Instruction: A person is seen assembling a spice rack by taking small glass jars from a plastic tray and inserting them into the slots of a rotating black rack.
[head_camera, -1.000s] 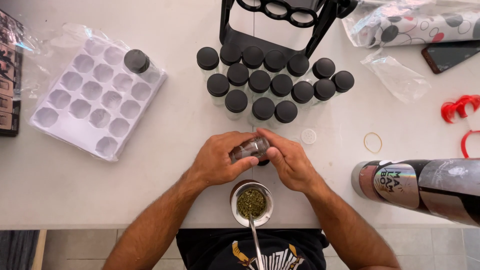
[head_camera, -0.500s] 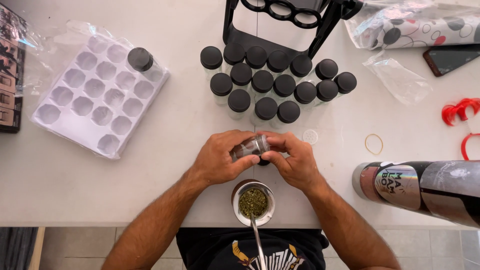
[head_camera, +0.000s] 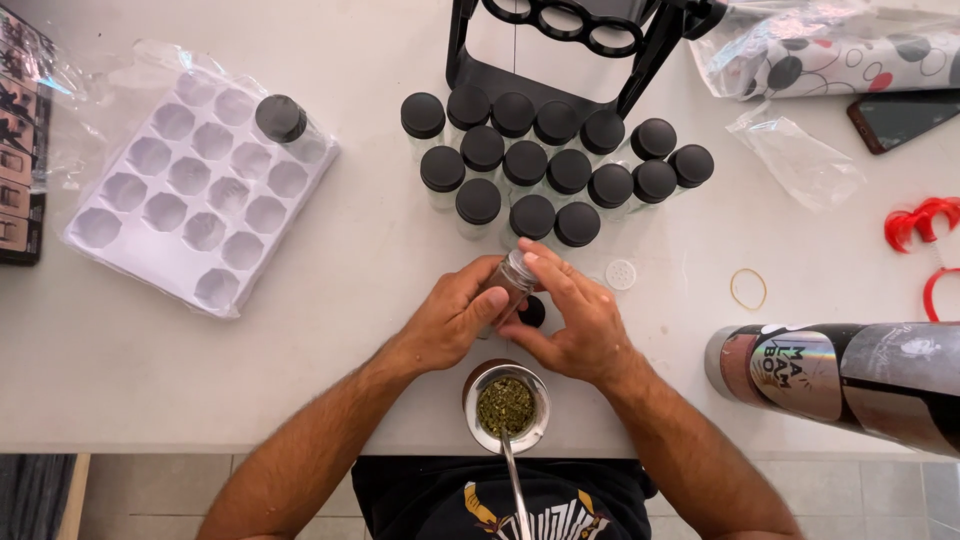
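My left hand (head_camera: 452, 318) grips a small clear glass jar (head_camera: 510, 280), tilted, over the white table (head_camera: 350, 330). My right hand (head_camera: 570, 315) has its fingers on the jar's open top, where a clear insert sits. A black lid (head_camera: 531, 312) lies on the table just under my hands. A round white sifter disc (head_camera: 621, 274) rests to the right of them. Behind my hands stands a cluster of several black-capped jars (head_camera: 545, 165).
A metal cup of green herb with a metal straw (head_camera: 507, 405) stands at the near edge. A white moulded tray (head_camera: 190, 190) holding one capped jar (head_camera: 282, 120) lies left. A black rack (head_camera: 560, 50) stands behind. A shiny flask (head_camera: 840, 375), rubber band (head_camera: 749, 289), plastic bags and phone (head_camera: 900, 115) lie right.
My hands have shifted slightly on the jar, and my right fingers now press on its top. Everything else on the table has stayed put.
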